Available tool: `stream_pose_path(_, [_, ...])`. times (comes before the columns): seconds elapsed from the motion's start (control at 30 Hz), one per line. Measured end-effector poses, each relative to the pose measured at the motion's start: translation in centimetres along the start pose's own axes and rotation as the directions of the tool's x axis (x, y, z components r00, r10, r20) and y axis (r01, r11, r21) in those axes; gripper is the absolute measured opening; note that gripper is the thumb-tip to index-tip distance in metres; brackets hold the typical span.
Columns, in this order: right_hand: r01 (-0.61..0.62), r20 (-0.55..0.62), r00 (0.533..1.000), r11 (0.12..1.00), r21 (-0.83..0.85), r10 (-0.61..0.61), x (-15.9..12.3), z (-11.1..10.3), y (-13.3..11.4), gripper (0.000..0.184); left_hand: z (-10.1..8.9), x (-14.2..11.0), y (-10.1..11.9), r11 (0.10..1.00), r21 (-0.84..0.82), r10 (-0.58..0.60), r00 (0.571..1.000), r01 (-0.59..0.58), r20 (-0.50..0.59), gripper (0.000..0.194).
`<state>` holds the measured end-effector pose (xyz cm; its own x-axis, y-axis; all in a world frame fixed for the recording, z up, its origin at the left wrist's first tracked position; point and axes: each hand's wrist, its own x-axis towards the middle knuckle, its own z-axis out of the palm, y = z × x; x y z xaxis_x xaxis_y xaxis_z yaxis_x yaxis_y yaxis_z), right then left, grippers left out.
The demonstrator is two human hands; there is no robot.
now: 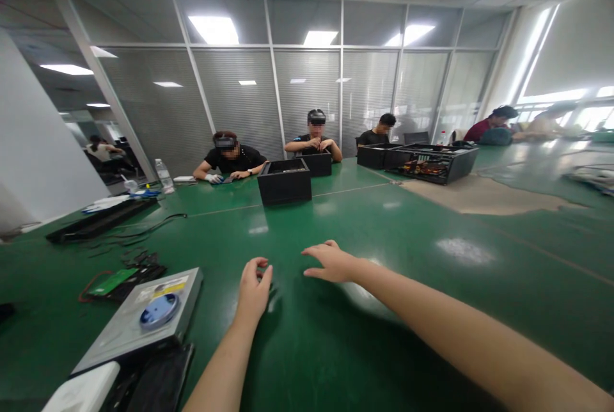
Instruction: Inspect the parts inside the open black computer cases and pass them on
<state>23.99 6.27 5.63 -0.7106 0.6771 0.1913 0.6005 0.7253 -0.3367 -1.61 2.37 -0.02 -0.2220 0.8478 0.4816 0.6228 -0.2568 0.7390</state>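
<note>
Just above the green tabletop [307, 335], my left hand [254, 285] is held with its fingers loosely bent and the thumb apart, nothing in it. Across a small gap, my right hand [330, 263] reaches in from the right, fingers stretched and thumb apart, also holding nothing. To the left of my left hand lies a silver box-shaped drive [129, 329] with a round blue dish [160, 311] on its top. Nearest me, a white object [81, 389] and a flat black part [163, 379] are partly cut off by the frame edge.
Beyond the drive lie a green circuit board [114, 282], loose cables [144, 257] and a long black panel [103, 219]. Black computer cases [284, 183] [434, 162] stand farther back, where several people sit. A water bottle [164, 175] is at the far left.
</note>
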Motion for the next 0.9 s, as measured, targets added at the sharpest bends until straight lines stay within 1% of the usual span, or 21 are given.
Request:
stream_pose_path(0.1, [-0.042,-0.021,0.999,0.998,0.046,0.043,-6.2,-1.1,0.0,0.05,-0.2,0.0,0.2,1.0,0.001,-0.005,1.0,0.005,0.004,0.029])
stream_pose_path(0.17, [-0.079,-0.064,0.994,0.994,0.081,0.084,-10.1,-1.3,0.6,0.04,-0.3,0.0,0.4,1.0,0.0,-0.009,1.0,0.009,-0.001,0.03])
stream_pose_path(0.23, [-0.129,-0.125,0.981,0.981,0.143,0.147,-13.0,-1.2,1.8,0.031,-0.4,0.0,0.6,1.0,-0.001,-0.012,1.0,0.012,-0.005,0.03])
stream_pose_path(0.3, [-0.185,-0.174,0.959,0.957,0.224,0.226,-14.7,-1.2,3.4,0.026,-0.4,-0.1,0.8,1.0,0.001,-0.012,1.0,0.012,-0.004,0.031])
stream_pose_path(0.4, [-0.217,-0.278,0.903,0.907,0.361,0.327,-15.1,-1.7,5.8,0.029,-0.5,-0.3,1.1,1.0,0.011,-0.008,1.0,0.008,0.002,0.03])
stream_pose_path(0.47, [-0.207,-0.35,0.859,0.88,0.427,0.372,-14.8,-2.2,6.8,0.033,-0.6,-0.5,1.3,1.0,0.016,-0.009,1.0,0.009,0.015,0.031])
stream_pose_path(0.5, [-0.204,-0.359,0.852,0.872,0.444,0.382,-14.6,-2.4,7.0,0.034,-0.7,-0.5,1.5,1.0,0.017,-0.011,1.0,0.01,0.023,0.031])
stream_pose_path(0.57, [-0.199,-0.333,0.867,0.87,0.451,0.371,-14.6,-2.5,7.0,0.034,-0.8,-0.8,1.7,1.0,0.017,-0.011,0.999,0.01,0.034,0.032])
stream_pose_path(0.63, [-0.19,-0.298,0.891,0.876,0.443,0.343,-14.7,-2.6,6.6,0.033,-0.8,-1.0,1.9,1.0,0.018,-0.01,0.999,0.009,0.039,0.033])
stream_pose_path(0.7, [-0.181,-0.282,0.904,0.885,0.43,0.322,-14.9,-2.6,6.1,0.032,-0.7,-1.2,2.2,1.0,0.019,-0.014,0.998,0.013,0.057,0.033])
stream_pose_path(0.8, [-0.173,-0.304,0.899,0.893,0.415,0.315,-15.2,-2.9,5.4,0.032,-0.6,-1.6,2.5,1.0,0.014,-0.026,0.994,0.024,0.105,0.033])
stream_pose_path(0.9, [-0.139,-0.386,0.872,0.907,0.397,0.302,-15.5,-3.2,4.7,0.033,-0.5,-2.0,2.6,1.0,0.017,-0.029,0.988,0.027,0.153,0.033])
